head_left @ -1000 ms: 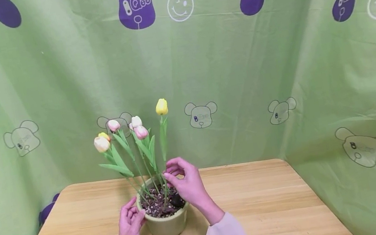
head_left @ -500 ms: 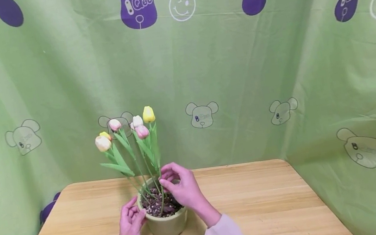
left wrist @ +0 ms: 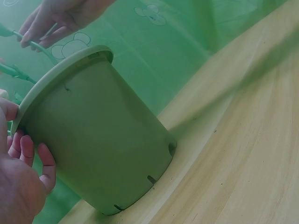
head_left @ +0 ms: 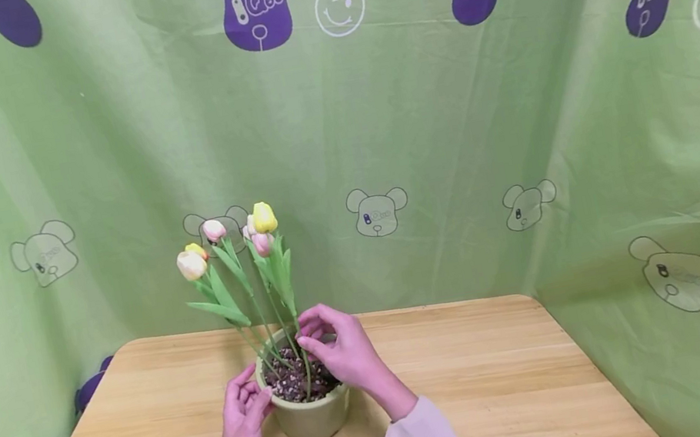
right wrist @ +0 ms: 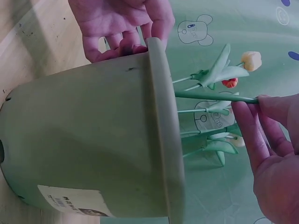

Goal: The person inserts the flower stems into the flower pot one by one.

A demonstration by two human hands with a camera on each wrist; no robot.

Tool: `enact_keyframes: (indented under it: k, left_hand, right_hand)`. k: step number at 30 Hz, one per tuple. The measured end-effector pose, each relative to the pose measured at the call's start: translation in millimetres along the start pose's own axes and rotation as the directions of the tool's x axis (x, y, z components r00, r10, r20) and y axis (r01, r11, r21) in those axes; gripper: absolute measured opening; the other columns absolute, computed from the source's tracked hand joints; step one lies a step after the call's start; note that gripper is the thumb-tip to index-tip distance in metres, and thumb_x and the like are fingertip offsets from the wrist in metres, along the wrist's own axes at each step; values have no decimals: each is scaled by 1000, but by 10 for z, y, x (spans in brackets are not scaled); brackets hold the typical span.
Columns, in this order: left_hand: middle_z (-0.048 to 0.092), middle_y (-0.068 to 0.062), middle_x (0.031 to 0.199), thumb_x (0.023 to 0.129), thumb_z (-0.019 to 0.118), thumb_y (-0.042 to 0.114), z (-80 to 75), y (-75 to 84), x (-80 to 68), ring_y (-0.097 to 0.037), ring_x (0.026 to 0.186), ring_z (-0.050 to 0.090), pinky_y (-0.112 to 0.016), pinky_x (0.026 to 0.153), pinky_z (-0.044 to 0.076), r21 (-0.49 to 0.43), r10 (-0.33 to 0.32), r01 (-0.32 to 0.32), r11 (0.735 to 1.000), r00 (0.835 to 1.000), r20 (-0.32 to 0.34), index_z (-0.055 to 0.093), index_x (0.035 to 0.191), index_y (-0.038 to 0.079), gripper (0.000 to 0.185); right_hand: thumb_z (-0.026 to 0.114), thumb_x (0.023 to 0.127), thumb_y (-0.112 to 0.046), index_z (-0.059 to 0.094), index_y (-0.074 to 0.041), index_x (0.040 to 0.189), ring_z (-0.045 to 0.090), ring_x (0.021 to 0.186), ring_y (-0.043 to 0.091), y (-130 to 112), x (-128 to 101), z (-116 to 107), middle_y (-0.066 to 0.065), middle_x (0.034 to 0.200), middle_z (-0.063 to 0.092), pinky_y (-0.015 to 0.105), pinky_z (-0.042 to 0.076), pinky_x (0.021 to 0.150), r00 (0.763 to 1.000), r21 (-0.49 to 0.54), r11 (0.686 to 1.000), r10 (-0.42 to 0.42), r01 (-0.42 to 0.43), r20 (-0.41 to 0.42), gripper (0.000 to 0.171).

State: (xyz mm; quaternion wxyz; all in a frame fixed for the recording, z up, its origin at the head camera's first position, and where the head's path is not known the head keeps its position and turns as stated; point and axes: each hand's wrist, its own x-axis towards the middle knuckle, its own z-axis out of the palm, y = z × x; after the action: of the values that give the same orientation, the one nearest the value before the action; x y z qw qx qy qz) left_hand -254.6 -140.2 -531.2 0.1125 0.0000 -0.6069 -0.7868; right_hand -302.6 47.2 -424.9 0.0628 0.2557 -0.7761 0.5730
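Note:
A green plastic flower pot (head_left: 314, 422) filled with dark, speckled soil (head_left: 293, 385) stands upright on the table. My left hand (head_left: 242, 417) holds its rim at the left, fingers bent against the outer wall in the left wrist view. With thumb and fingertips, my right hand (head_left: 348, 351) pinches the green stem of a yellow tulip (head_left: 264, 218) above the rim. In the right wrist view this stem (right wrist: 210, 96) runs down behind the rim; in the head view its lower end meets the soil near the front. The yellow bloom partly covers a whitish tulip behind it.
Several other tulips stand in the pot, among them a peach one (head_left: 193, 265) and pink ones (head_left: 215, 230). The wooden table (head_left: 491, 381) ends at a green patterned curtain (head_left: 417, 121) behind and at both sides. A white label (right wrist: 74, 200) is on the pot wall.
The yellow tulip has moved left from beyond the right side of the bunch to beside the pink and whitish blooms, and my right hand shifted slightly left with it. My left hand stays at the rim.

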Motion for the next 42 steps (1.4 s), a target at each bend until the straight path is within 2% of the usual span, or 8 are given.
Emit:
enact_keyframes:
  k: [5,11,16,22,29,35,42]
  left_hand:
    - [56,-11,116,101,56,1,-4,7,3,-11,102,62,-23,96,59,6,-1,1,1000,1000,-5,33,153,-1,56]
    - [56,-11,117,101,57,1,-2,-3,1,-12,104,63,-24,98,58,6,-1,1,1000,1000,-6,34,153,-1,56]
    - [56,-12,116,101,57,2,-1,-10,1,-12,103,63,-23,96,59,7,13,-13,1000,1000,-9,34,153,-2,57]
    - [57,-11,115,101,58,2,-7,-18,4,-11,101,63,-23,94,59,7,29,-29,1000,1000,-11,35,152,-2,56]
    - [56,-10,114,101,57,1,-11,-26,8,-11,101,63,-25,96,59,6,14,-14,1000,1000,-10,35,152,-1,56]
    - [56,-8,114,101,57,1,-17,-23,12,-10,101,62,-24,96,59,-7,-3,3,1000,1000,-16,35,152,-1,56]
    - [56,-11,115,101,57,0,-12,-19,18,-11,101,62,-23,95,59,0,-2,2,1000,1000,-9,33,153,-3,57]
  right_hand:
    - [71,93,1,67,1,117,68,84,17,27,-14,2,15,101,70,26,65,70,1000,-1,1000,-14,14,3,25]
    - [71,94,-3,67,1,118,69,85,16,60,-40,2,12,101,71,25,65,72,999,-32,999,-38,39,36,24]
    - [73,94,-7,69,-1,112,69,83,19,90,-57,-8,12,98,72,22,63,69,998,-60,996,-61,62,29,20]
    - [73,95,-8,70,-3,111,67,81,14,55,-62,-15,11,96,72,22,63,68,997,-93,993,-75,77,21,17]
    - [71,94,-2,69,1,112,67,82,16,1,-27,-107,15,98,69,35,67,70,1000,-13,1000,-19,19,10,19]
    - [72,93,-2,68,3,112,68,83,18,88,-26,-86,16,99,71,29,66,71,998,-33,999,-2,4,59,20]
    - [74,93,-6,68,1,111,69,83,22,135,-89,-71,16,98,70,32,66,69,999,1,1000,-29,29,36,21]
